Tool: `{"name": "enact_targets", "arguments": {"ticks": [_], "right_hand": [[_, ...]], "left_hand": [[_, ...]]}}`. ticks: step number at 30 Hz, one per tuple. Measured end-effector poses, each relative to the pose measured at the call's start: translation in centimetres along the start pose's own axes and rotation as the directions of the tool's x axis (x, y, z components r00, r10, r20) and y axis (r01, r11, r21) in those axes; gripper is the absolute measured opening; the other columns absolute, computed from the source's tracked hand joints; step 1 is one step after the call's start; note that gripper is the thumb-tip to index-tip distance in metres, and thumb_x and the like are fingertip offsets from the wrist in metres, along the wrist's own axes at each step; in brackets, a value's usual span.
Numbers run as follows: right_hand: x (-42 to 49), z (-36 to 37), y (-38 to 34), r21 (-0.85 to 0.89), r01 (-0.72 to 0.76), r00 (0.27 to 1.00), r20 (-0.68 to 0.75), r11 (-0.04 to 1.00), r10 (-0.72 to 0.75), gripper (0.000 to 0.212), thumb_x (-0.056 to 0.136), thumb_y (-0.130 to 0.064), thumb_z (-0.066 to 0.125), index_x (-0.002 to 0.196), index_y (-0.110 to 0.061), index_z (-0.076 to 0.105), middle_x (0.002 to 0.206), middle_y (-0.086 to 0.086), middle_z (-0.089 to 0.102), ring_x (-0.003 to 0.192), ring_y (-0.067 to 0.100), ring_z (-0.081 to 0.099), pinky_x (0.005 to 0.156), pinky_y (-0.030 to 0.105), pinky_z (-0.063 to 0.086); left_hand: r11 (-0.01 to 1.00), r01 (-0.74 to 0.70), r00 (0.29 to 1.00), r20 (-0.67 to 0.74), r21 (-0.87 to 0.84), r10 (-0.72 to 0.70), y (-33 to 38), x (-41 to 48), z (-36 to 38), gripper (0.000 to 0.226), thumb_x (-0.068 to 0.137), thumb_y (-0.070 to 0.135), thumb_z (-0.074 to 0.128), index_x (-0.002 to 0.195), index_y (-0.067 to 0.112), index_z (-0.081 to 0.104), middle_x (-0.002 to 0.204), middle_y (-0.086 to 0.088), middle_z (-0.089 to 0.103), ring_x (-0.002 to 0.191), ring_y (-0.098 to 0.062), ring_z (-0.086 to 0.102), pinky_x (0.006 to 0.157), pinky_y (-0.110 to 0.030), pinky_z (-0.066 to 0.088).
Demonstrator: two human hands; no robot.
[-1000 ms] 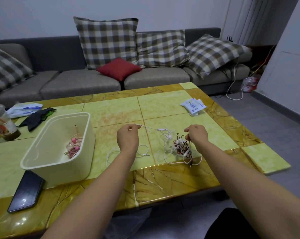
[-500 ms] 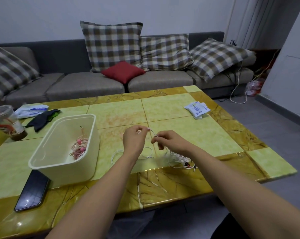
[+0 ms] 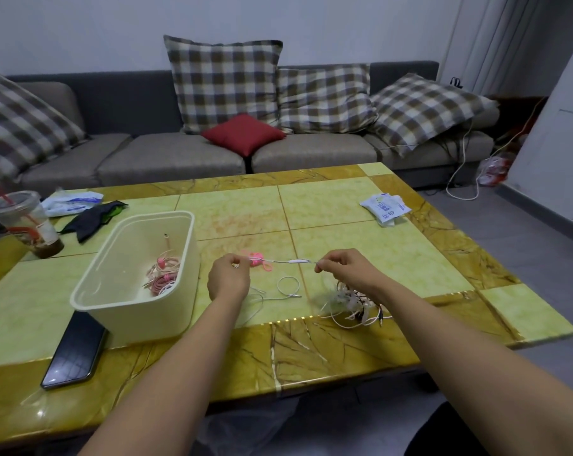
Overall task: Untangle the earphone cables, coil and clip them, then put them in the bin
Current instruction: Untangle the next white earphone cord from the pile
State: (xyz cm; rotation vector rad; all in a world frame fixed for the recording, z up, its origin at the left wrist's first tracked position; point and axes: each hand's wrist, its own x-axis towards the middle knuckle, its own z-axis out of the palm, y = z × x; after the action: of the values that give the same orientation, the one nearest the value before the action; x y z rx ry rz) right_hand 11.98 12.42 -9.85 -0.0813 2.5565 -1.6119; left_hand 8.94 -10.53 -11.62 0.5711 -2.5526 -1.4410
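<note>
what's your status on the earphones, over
Left hand and right hand each pinch the white earphone cable, taut between them. Tangled cables lie beneath right wrist. Bin left of hands, nothing blocking.

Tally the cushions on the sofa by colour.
Checked cushions: 4
Red cushion: 1
Total: 5

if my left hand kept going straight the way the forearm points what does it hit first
Probably the pink clip, just beyond the left hand, which pinches the white cable. Depth is unclear: the hand may pass above the clip, and then only bare table lies ahead.
</note>
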Motion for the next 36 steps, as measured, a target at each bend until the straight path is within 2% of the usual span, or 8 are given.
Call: {"name": "enact_targets", "arguments": {"ticks": [3, 7, 14, 21, 25, 30, 33, 36], "right_hand": [[0.3, 0.0, -0.2, 0.057, 0.027, 1.0, -0.018, 0.998, -0.026, 0.028, 0.099, -0.016, 0.048, 0.079, -0.009, 0.066, 0.073, 0.002, 0.063, 0.071, 0.01, 0.054, 0.068, 0.017, 0.042], [0.6, 0.3, -0.8, 0.032, 0.008, 1.0, 0.014, 0.999, -0.008, 0.032, 0.101, -0.017, 0.042, 0.08, -0.01, 0.065, 0.058, 0.0, 0.052, 0.057, 0.01, 0.045, 0.059, 0.02, 0.036], [1.2, 0.3, -0.2, 0.112, -0.03, 0.999, -0.019, 0.993, 0.033, 0.025, 0.098, -0.01, 0.045, 0.09, -0.006, 0.068, 0.05, -0.005, 0.035, 0.044, 0.009, 0.029, 0.045, 0.021, 0.024], [1.8, 0.1, 0.5, -0.106, -0.158, 0.982, -0.118, 0.982, 0.145, 0.025, 0.095, -0.008, 0.045, 0.08, -0.01, 0.065, 0.05, 0.005, 0.057, 0.042, 0.011, 0.049, 0.051, 0.027, 0.039], [1.9, 0.1, 1.2, -0.244, -0.244, 0.941, 0.177, 0.939, 0.29, 0.021, 0.096, -0.011, 0.05, 0.089, -0.008, 0.069, 0.059, 0.004, 0.067, 0.06, 0.021, 0.054, 0.059, 0.03, 0.04], [2.5, 0.4, 1.0, -0.281, -0.158, 0.981, 0.066, 0.946, 0.184, 0.017, 0.095, -0.009, 0.051, 0.099, -0.01, 0.068, 0.099, 0.007, 0.071, 0.091, 0.018, 0.062, 0.078, 0.028, 0.048], [2.7, 1.4, -0.6, -0.065, 0.002, 1.0, -0.001, 0.998, -0.002, 0.034, 0.096, -0.007, 0.044, 0.124, -0.015, 0.06, 0.127, 0.0, 0.061, 0.113, 0.013, 0.056, 0.09, 0.026, 0.044], [2.5, 2.8, -2.8, 0.141, 0.04, 0.992, 0.115, 0.989, -0.056, 0.031, 0.099, -0.02, 0.051, 0.129, -0.015, 0.058, 0.118, 0.002, 0.067, 0.107, 0.012, 0.061, 0.084, 0.019, 0.041]], "left_hand": [[0.998, -0.027, 0.999, 0.031, 0.065, 0.025, -0.1, 0.1, 0.2, 0.016, 0.092, 0.029, 0.057, 0.089, 0.021, 0.07, 0.097, -0.002, 0.069, 0.078, -0.024, 0.058, 0.06, -0.028, 0.037], [0.975, -0.069, 0.995, 0.082, 0.211, 0.052, 0.6, -0.2, 0.5, 0.023, 0.095, 0.026, 0.052, 0.096, 0.019, 0.073, 0.086, -0.002, 0.068, 0.071, -0.025, 0.058, 0.055, -0.027, 0.035], [0.91, -0.07, 0.991, 0.136, 0.408, 0.015, 0.9, -0.5, 1.1, 0.025, 0.096, 0.025, 0.048, 0.096, 0.023, 0.073, 0.095, 0.001, 0.071, 0.094, -0.026, 0.062, 0.091, -0.039, 0.043], [0.991, -0.082, 0.993, 0.09, 0.107, 0.073, 1.4, -1.7, 1.2, 0.024, 0.102, 0.022, 0.041, 0.097, 0.015, 0.063, 0.085, 0.002, 0.07, 0.078, -0.018, 0.061, 0.064, -0.029, 0.04], [0.986, -0.055, 0.998, 0.019, -0.156, 0.058, 2.3, -1.7, 1.4, 0.022, 0.101, 0.016, 0.04, 0.091, 0.014, 0.06, 0.075, 0.004, 0.063, 0.086, -0.027, 0.064, 0.076, -0.037, 0.05], [0.948, -0.135, 0.988, 0.035, -0.288, 0.151, 2.8, -1.9, 1.0, 0.022, 0.102, 0.017, 0.041, 0.093, 0.014, 0.06, 0.074, 0.001, 0.061, 0.071, -0.018, 0.065, 0.078, -0.036, 0.049], [0.94, -0.221, 0.964, 0.087, -0.26, 0.25, 3.0, -1.8, 1.0, 0.02, 0.099, 0.021, 0.046, 0.088, 0.018, 0.063, 0.08, 0.003, 0.064, 0.066, -0.015, 0.06, 0.08, -0.043, 0.056], [0.935, -0.283, 0.95, 0.069, -0.215, 0.304, 3.4, -2.0, 0.7, 0.019, 0.097, 0.026, 0.048, 0.084, 0.025, 0.062, 0.093, 0.007, 0.068, 0.078, -0.016, 0.062, 0.077, -0.043, 0.056]]}}
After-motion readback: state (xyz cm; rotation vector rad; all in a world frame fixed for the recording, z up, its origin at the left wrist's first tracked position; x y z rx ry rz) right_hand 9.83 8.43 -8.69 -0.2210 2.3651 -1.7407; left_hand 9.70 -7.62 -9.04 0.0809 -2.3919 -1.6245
